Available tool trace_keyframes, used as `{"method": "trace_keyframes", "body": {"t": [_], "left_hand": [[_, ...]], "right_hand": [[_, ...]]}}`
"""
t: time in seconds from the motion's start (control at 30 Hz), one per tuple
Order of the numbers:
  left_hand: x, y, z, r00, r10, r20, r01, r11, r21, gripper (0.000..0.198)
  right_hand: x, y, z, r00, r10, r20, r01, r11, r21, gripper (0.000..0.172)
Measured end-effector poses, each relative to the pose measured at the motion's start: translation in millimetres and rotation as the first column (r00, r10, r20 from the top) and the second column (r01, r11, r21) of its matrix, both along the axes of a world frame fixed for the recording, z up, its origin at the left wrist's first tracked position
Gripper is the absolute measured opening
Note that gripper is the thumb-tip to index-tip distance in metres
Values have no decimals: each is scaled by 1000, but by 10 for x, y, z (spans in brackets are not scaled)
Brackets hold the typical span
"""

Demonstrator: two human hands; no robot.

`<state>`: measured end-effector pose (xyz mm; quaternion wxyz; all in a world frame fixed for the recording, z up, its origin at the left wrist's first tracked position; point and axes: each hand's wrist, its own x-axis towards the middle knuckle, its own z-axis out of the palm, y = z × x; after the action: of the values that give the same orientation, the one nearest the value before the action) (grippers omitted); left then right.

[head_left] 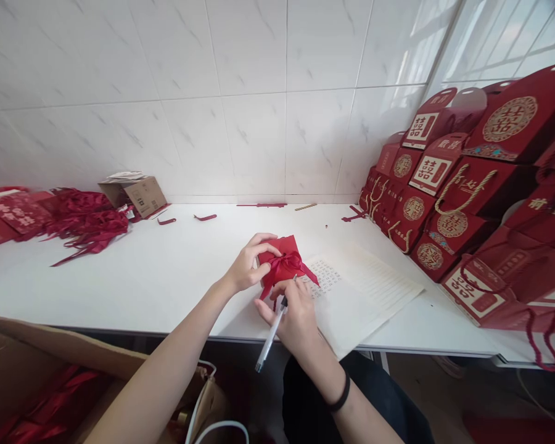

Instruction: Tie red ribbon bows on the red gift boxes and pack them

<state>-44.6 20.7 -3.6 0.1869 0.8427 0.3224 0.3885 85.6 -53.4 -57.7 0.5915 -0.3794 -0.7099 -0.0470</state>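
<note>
A small red gift box (pixel 277 271) tied with a dark red ribbon bow (pixel 291 261) sits near the front of the white table. My left hand (pixel 250 266) grips its left side, thumb by the bow and fingers over the far edge. At its near side is my right hand (pixel 298 314), fingers curled, with a clear pen (pixel 269 341) held between them and slanting down toward me. Whether the right fingertips also pinch a ribbon end is hidden. Under and right of the box lies a handwritten paper sheet (pixel 379 290).
Stacked red gift boxes and bags (pixel 481 191) fill the right side. At the left lie a heap of red ribbons (pixel 87 219) and a small cardboard box (pixel 143 197). An open carton (pixel 65 345) stands below the front edge. Ribbon scraps (pixel 206 217) lie toward the wall.
</note>
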Motion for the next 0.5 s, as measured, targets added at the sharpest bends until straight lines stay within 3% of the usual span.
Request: {"method": "trace_keyframes", "body": {"t": [0.13,0.3,0.5], "left_hand": [[48,4,-17,998,52,27,-51,998,-26,18],[69,17,-53,988,127,89,-120,989,-89,22],[5,-9,-44,997,25,76,-20,998,-68,19]], "right_hand": [[-14,41,-39,998,-35,-47,31,996,-81,12],[81,85,-75,982,-4,-187,-26,988,-154,10],[107,81,-71,966,34,-256,-93,971,-222,8]]}}
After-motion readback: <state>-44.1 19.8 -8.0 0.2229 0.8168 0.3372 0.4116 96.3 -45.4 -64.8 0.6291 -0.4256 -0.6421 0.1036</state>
